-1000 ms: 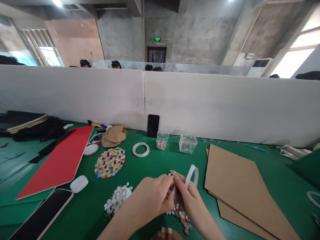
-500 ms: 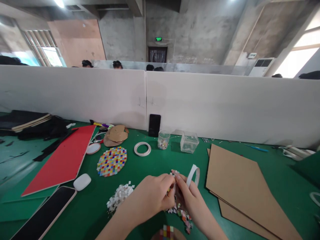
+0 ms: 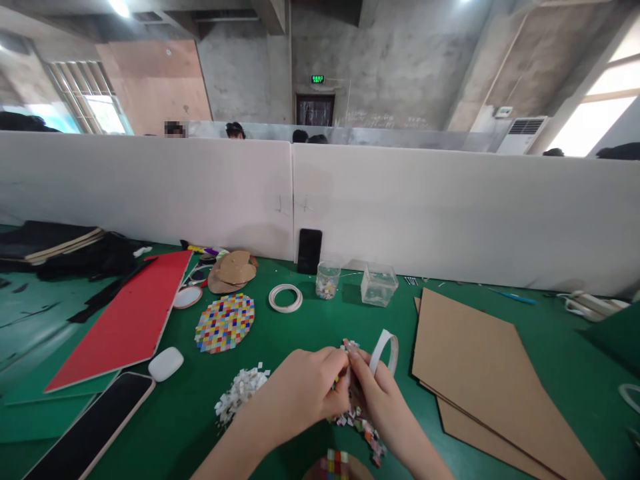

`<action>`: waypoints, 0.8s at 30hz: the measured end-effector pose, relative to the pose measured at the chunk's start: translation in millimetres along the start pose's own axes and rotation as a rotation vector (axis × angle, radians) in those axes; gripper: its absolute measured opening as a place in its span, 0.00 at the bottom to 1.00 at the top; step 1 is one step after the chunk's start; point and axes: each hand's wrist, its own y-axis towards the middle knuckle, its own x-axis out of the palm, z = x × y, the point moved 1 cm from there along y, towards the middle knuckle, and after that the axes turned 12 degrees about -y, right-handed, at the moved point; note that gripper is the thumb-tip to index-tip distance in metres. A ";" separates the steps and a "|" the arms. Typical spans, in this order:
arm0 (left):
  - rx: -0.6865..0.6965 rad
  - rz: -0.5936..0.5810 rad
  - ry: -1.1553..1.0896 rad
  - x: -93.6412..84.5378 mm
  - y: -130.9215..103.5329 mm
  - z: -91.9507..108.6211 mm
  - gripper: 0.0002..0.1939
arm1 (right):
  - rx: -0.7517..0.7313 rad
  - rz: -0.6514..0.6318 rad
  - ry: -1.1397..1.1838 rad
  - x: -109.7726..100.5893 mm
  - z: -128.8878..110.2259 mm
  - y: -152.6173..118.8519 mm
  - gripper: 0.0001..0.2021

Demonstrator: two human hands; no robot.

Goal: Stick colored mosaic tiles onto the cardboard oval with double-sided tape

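My left hand (image 3: pixel 311 383) is closed, its thumb and fingers pinched together against the fingertips of my right hand; what lies between them is hidden. My right hand (image 3: pixel 377 390) is closed around a white tape strip (image 3: pixel 384 349), which curves up in a loop above its fingers. Under and between both hands lies a pile of small coloured mosaic tiles (image 3: pixel 371 440). A brown round piece partly covered with coloured tiles (image 3: pixel 336 461) shows at the bottom edge. Left of my left forearm is a heap of white tile chips (image 3: pixel 242 393).
A tiled mosaic disc (image 3: pixel 225 323), a white ring coil (image 3: pixel 285 298), a cup with tiles (image 3: pixel 327 280) and a clear box (image 3: pixel 379 285) stand behind the hands. Brown boards (image 3: pixel 480 373) lie right; a red board (image 3: pixel 125 320) and a phone (image 3: pixel 95 427) lie left. A white partition (image 3: pixel 450 213) bounds the table.
The tape loop and my right hand have shifted very slightly to the left. Otherwise both hands keep the same pinched pose over the tiles.
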 end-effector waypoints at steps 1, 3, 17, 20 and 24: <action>0.006 0.008 0.001 0.7 0.2 -0.8 0.07 | -0.017 0.006 -0.022 0.2 -1.7 -0.6 0.20; 0.022 0.033 -0.016 1.7 0.6 -2.8 0.06 | -0.047 0.023 -0.056 0.3 -3.9 -1.7 0.20; -0.006 0.093 -0.101 7.2 3.6 -2.8 0.04 | -0.079 0.022 -0.060 1.5 -4.8 -4.0 0.19; -0.019 0.082 -0.081 7.3 3.7 -0.1 0.03 | -0.069 0.029 -0.049 1.6 -4.7 -4.2 0.19; -0.043 0.058 -0.110 4.0 3.0 2.8 0.03 | -0.086 0.049 -0.020 2.7 -5.0 -3.7 0.19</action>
